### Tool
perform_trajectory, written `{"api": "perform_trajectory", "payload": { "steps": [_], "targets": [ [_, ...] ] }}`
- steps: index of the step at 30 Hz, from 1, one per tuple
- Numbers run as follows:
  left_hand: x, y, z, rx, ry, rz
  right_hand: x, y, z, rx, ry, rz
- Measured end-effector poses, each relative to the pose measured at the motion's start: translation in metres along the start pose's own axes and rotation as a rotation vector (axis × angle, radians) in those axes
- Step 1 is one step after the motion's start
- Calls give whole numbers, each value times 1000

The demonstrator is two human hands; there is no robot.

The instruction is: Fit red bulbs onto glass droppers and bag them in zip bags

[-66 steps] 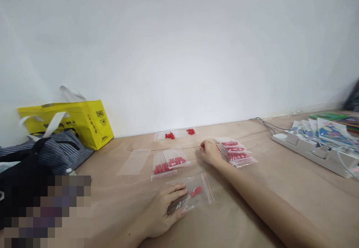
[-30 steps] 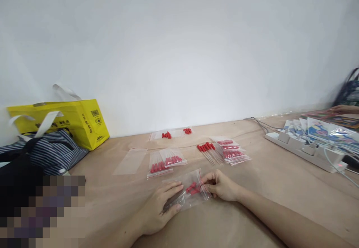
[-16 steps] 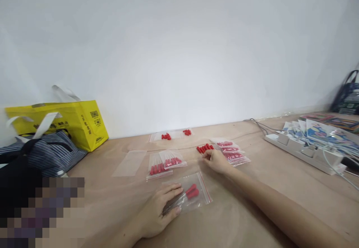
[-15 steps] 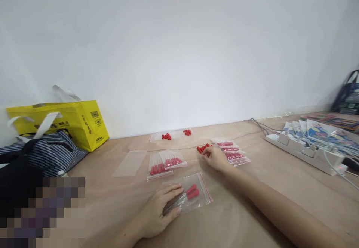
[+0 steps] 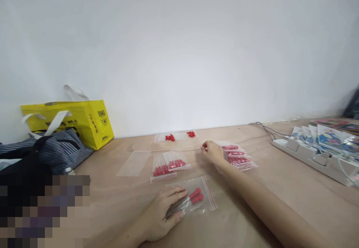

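Observation:
My left hand [image 5: 165,212], fingers apart, rests on a clear zip bag [image 5: 207,194] that has two red-ended droppers [image 5: 196,195] in it. Farther off, my right hand [image 5: 213,152] is closed on something red just left of a stack of filled bags [image 5: 238,160]; part of what it holds is hidden by the fingers. Two overlapping bags with several red-ended pieces [image 5: 176,163] lie in the middle. To their left is a flat, see-through bag [image 5: 134,163]. Near the wall, small red pieces [image 5: 169,138] sit on a clear bag.
A yellow bag [image 5: 95,124] and a striped bag [image 5: 64,151] stand at the left. On the right are a white power strip [image 5: 311,160] with cables and some printed packets [image 5: 333,136]. A white wall closes off the back.
The row of red pieces that lay by my right hand no longer shows, and red is now seen between its fingers. My left hand stays on the bag. The whole view has shifted slightly.

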State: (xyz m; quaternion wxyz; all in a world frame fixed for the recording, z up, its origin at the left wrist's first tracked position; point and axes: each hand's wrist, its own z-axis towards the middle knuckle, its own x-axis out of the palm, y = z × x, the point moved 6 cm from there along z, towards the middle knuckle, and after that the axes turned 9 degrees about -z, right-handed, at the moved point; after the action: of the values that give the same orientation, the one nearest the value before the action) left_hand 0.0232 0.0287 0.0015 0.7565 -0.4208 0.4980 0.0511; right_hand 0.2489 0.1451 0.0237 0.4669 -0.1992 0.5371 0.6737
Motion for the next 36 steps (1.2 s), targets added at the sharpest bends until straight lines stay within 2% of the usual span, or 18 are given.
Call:
{"api": "perform_trajectory", "payload": {
  "steps": [4, 7, 12, 17, 21, 23, 25, 27, 30, 33, 36],
  "targets": [
    [1, 0, 0, -37, 15, 15, -29, -23, -22, 31, -64, 325],
    [2, 2, 1, -5, -9, 16, -37, -43, -47, 113, -100, 546],
    [4, 8, 2, 25, -13, 14, -24, -51, -74, 244, -109, 807],
    [3, 9, 2, 16, -14, 21, -5, -35, -85, 288, -58, 949],
    [3, 12, 1, 10, -44, 11, 9, -20, -94, 295, 44, 1072],
    [2, 11, 1, 6, -44, 9, 8, -17, -95, 289, 56, 1090],
    [2, 10, 1, -5, -33, 13, -3, -23, -91, 279, -14, 1052],
    [2, 10, 1, -19, -19, 19, -17, -34, -85, 284, -104, 1007],
    [2, 10, 1, -8, -26, 20, -31, -53, -78, 306, -155, 977],
    [2, 12, 1, 9, -41, 20, -32, -61, -79, 322, -164, 969],
    [4, 15, 1, 10, -50, 28, -21, -54, -83, 328, -127, 997]
  ]
}}
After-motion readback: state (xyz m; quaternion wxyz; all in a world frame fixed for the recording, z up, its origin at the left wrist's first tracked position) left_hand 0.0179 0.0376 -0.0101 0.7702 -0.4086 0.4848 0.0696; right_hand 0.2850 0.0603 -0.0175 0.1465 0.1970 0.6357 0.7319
